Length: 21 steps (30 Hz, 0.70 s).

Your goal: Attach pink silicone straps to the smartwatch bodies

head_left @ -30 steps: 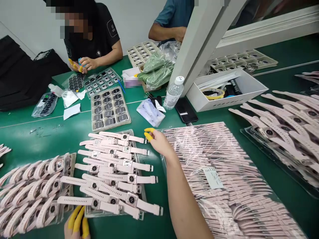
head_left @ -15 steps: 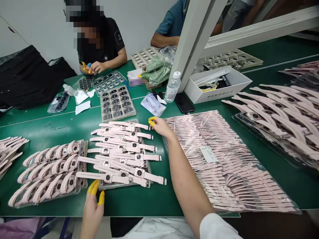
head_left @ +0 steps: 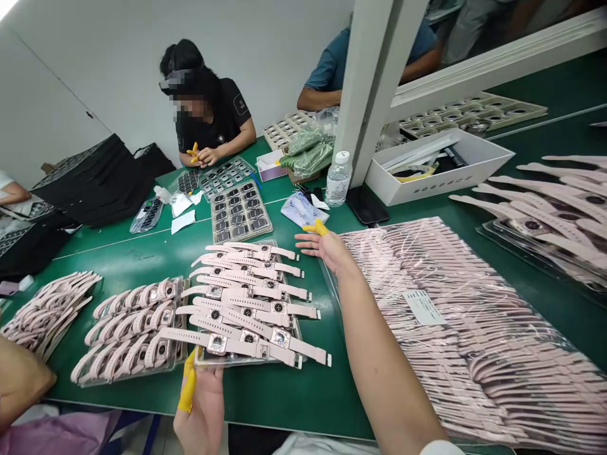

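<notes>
In front of me, a clear plastic tray (head_left: 202,359) carries rows of pink smartwatches (head_left: 249,316), backs up, their straps overhanging both sides. My left hand (head_left: 203,398), palm up, grips the near-left corner of the tray; a yellow finger cot covers its thumb and its other fingers pass out of sight underneath. Beyond the tray's far right corner is my right hand (head_left: 329,248), open and holding nothing. Its fingers stretch left and yellow cots show at the top.
Another tray of looped pink watches (head_left: 128,328) stands at left. A bag of pink straps (head_left: 455,328) lies right. Behind are a black-windowed tray (head_left: 241,212), a bottle (head_left: 339,180), a phone (head_left: 367,205) and a white box (head_left: 436,167). A co-worker (head_left: 213,126) sits opposite; a forearm (head_left: 21,382) reaches in left.
My left hand has turned palm up and taken hold of the tray's near corner. My right hand has opened and moved off the strap ends. The view has shifted left.
</notes>
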Available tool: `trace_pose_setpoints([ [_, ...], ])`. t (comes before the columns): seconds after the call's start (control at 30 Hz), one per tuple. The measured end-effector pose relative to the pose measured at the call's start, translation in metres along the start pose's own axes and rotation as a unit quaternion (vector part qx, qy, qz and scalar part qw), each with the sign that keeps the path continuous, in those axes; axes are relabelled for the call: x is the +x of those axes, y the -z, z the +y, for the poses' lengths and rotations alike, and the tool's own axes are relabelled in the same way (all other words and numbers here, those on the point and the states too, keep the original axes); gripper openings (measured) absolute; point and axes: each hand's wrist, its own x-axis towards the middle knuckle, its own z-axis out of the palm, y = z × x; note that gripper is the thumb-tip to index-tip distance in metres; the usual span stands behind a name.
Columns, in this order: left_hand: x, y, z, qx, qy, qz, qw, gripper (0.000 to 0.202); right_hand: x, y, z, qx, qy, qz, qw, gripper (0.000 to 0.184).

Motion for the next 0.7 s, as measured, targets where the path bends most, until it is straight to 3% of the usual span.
trace_pose_setpoints([
  [0.1, -0.002, -0.021, -0.01, -0.006, -0.013, -0.017, 1.0, 0.052, -0.002, 0.008, -0.011, 0.161, -0.028, 0.007, 0.987, 0.046],
  [0.2, -0.001, -0.031, -0.025, 0.001, 0.002, -0.032, 0.999, 0.058, 0.002, 0.017, -0.014, 0.214, -0.022, 0.034, 0.976, 0.049],
  [0.43, 0.02, -0.024, -0.041, 0.031, 0.106, 0.008, 0.994, 0.052, 0.009, 0.024, -0.017, 0.34, -0.029, 0.116, 0.933, 0.034],
  [0.57, 0.032, -0.016, -0.038, 0.077, 0.071, -0.024, 0.994, 0.048, 0.008, 0.022, -0.024, 0.38, -0.041, 0.132, 0.915, 0.028],
  [0.7, 0.033, -0.027, -0.024, 0.128, 0.016, -0.028, 0.991, 0.05, 0.011, 0.022, -0.026, 0.387, -0.034, 0.13, 0.912, 0.024],
])
